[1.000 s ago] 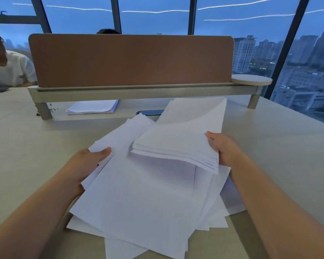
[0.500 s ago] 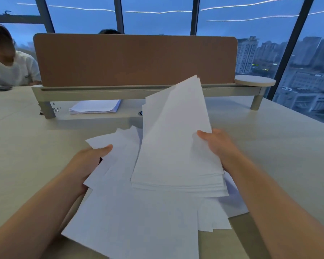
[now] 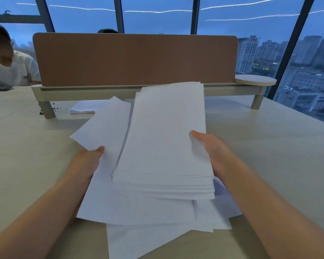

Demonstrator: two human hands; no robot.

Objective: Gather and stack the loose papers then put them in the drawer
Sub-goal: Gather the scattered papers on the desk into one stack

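White papers, perhaps a dozen [image 3: 163, 146], gripped by two hands: left hand [image 3: 86, 161], right hand [image 3: 213, 150].

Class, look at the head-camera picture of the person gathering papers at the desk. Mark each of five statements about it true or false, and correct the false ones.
1. The right hand holds a thick stack of papers by its right edge. True.
2. The left hand rests flat on the bare table. False: its thumb lies on the loose sheets it holds at their left side.
3. All the papers are squared into one neat pile. False: sheets fan out at different angles under the stack.
4. A smaller pile of paper lies under the desk divider. True.
5. An open drawer is in view. False: no drawer shows.
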